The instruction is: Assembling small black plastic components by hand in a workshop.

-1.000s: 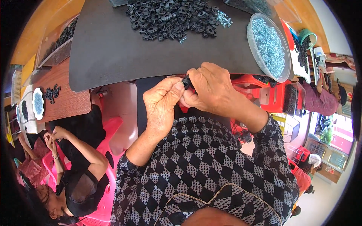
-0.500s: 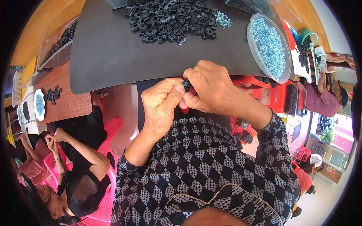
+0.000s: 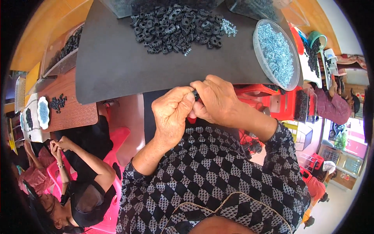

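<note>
Just off the near edge of the dark table mat (image 3: 163,72), my left hand (image 3: 170,113) and my right hand (image 3: 218,97) meet, fingers closed. Pinched between their fingertips is a small black plastic cord lock (image 3: 196,94), mostly covered by my fingers. Both thumbs press in close to it. Beyond my hands, a heap of similar black cord lock parts (image 3: 175,31) lies on the mat. Small metal springs (image 3: 228,27) are scattered at the heap's right side. More springs (image 3: 276,52) fill a clear round tub (image 3: 297,76) at the mat's right.
Clear bins (image 3: 117,8) stand at the far edge. On the left, a brown table (image 3: 74,115) carries loose black parts and a white dish of springs (image 3: 43,113). A co-worker (image 3: 87,195) sits there on a pink chair. Red stools (image 3: 278,103) stand to the right.
The view has shifted slightly, so table and hands sit lower in it. My right-hand fingers have closed further over the cord lock, and less of it shows. Both hands still grip it.
</note>
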The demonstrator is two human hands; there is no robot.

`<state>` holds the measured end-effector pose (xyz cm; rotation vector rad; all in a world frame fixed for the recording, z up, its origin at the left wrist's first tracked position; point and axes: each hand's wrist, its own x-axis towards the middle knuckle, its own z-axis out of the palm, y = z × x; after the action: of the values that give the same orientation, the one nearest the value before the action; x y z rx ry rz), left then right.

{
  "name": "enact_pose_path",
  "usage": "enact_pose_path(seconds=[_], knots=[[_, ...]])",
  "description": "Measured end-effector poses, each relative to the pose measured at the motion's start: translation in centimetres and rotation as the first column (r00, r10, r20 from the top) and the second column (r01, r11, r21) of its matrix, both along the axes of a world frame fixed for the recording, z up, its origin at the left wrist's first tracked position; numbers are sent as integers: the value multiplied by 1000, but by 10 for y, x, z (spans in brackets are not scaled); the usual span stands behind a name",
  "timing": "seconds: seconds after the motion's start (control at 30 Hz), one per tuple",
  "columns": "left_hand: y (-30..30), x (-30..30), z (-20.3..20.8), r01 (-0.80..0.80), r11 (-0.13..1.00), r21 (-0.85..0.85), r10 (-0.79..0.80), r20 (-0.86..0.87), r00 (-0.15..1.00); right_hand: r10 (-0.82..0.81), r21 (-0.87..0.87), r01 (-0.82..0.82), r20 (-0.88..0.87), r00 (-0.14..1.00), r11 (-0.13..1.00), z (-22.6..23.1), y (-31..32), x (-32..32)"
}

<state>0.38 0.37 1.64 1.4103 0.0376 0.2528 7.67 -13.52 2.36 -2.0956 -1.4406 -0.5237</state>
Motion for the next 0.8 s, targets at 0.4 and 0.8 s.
enact_pose_path(seconds=[0.4,0.8], knots=[[17,43,4,-369,608,703,145,359,922,-322,7,323,90,942,946,41,-36,42],[31,76,-10,-450,122,884,-32,457,889,-656,229,626,84,750,745,101,-68,158]])
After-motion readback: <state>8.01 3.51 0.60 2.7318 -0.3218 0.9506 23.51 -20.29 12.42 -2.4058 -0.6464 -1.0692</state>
